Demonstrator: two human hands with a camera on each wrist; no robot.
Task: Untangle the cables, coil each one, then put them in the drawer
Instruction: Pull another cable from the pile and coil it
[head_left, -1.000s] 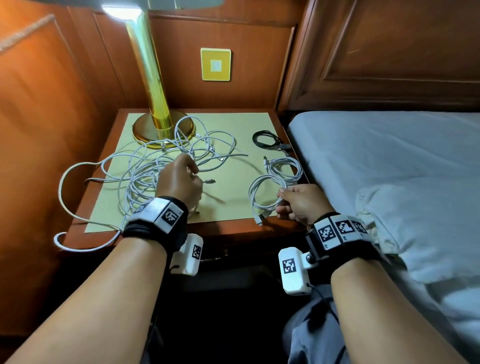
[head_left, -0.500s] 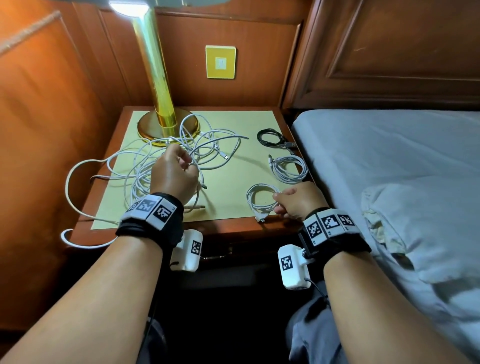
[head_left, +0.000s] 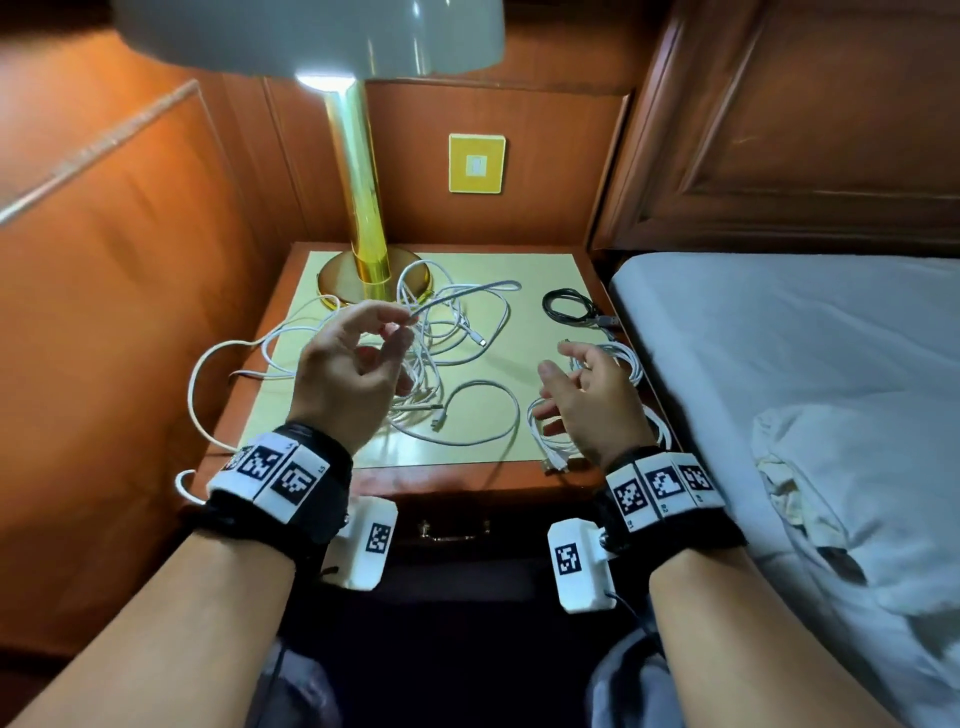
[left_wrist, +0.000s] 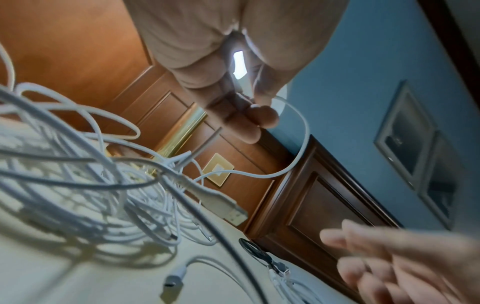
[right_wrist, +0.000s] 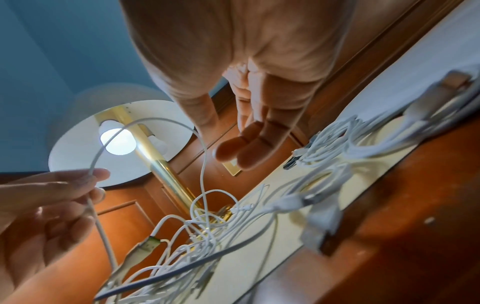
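Nearest the viewer: dark wooden drawer front with a brass handle (head_left: 453, 530), closed, just under the front edge of the reddish wooden nightstand with a pale yellow top (head_left: 550, 270).

Right hand (head_left: 592, 402): raised above the front right part of the top, fingers spread and nearly straight, holding nothing. Under and beside it lie two coiled white cables: the front white coil (head_left: 545, 441) at the front right corner, the second white coil (head_left: 626, 358) just behind it near the right edge.

Left hand (head_left: 345, 374): raised over the middle left of the top. Thumb and forefinger pinch one strand of white cable (head_left: 462, 296); the other fingers are loosely curled. In the left wrist view the strand arcs away from the fingertips (left_wrist: 262, 117) and drops into the pile.

Tangled heap of white cables (head_left: 431, 358): uncoiled, on the left and middle of the top, under and behind the left hand. One loop overhangs the left edge of the nightstand. Several plug ends lie loose on the yellow surface.

Small black coiled cable (head_left: 569, 306): back right of the top, apart from the white ones.

Brass lamp with a white shade (head_left: 363, 208): its base stands at the back left, touching the heap; the bulb is lit.

Yellow wall plate (head_left: 477, 163) on the wood panelling behind. Bed with grey sheet (head_left: 779, 364) to the right.
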